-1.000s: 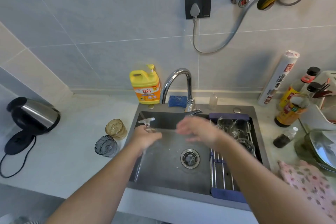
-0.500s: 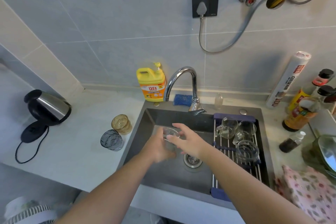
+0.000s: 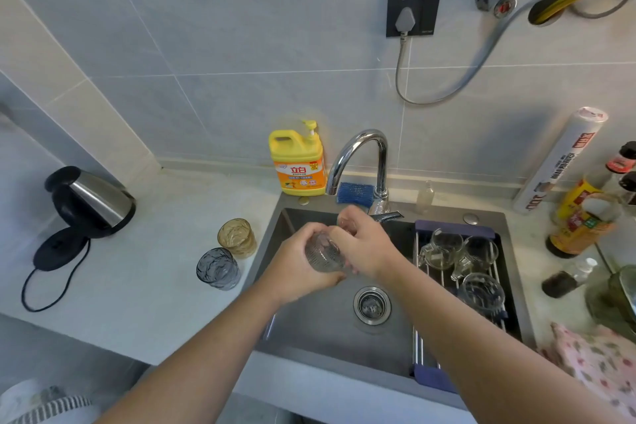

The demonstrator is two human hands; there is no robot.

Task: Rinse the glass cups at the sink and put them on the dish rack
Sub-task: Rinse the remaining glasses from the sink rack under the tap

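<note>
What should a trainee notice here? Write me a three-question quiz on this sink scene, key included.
1. True or false: both the left hand and the right hand hold the clear glass cup over the sink.
2. Where do the amber tumbler and the grey tumbler stand? A: in the sink. B: on the counter, left of the sink. C: on the floor.
3. Fill in: the yellow dish soap bottle stands to the ____ of the faucet.
Key: 1 true; 2 B; 3 left.
</note>
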